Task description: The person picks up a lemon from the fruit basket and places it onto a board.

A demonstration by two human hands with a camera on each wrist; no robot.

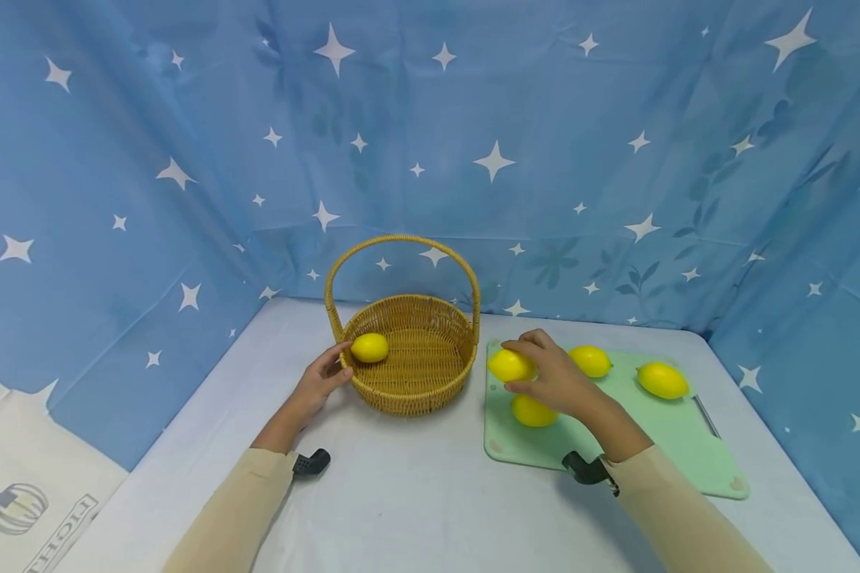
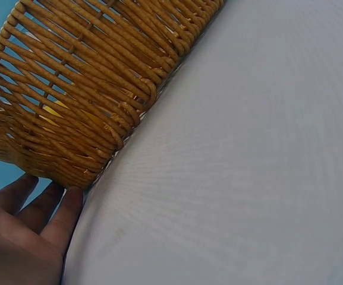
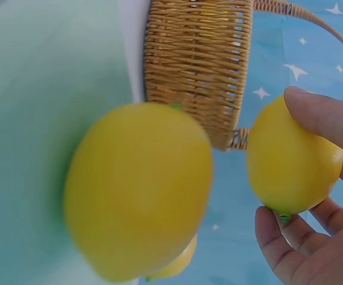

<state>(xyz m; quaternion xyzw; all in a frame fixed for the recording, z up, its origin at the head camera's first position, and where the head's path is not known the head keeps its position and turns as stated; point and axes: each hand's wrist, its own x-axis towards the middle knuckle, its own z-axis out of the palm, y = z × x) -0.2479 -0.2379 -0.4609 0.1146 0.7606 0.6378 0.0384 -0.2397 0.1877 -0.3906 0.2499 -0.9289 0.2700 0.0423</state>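
Note:
My right hand (image 1: 555,378) pinches a yellow lemon (image 1: 512,365) between thumb and fingers above the left end of the green cutting board (image 1: 616,454). In the right wrist view the held lemon (image 3: 293,157) has its green tip downward. Another lemon (image 1: 533,411) lies just below that hand, with two more, a lemon (image 1: 591,361) and a lemon (image 1: 662,380), farther right on the board. My left hand (image 1: 320,383) touches the left side of a woven basket (image 1: 408,404), its fingers fairly straight against the outer wall (image 2: 70,119). One lemon (image 1: 369,348) sits inside at the left.
The basket's tall arched handle (image 1: 401,238) rises over its opening. White cloth (image 1: 401,509) covers the table between basket and board and in front of them. A blue star-patterned curtain (image 1: 430,119) stands behind and at both sides.

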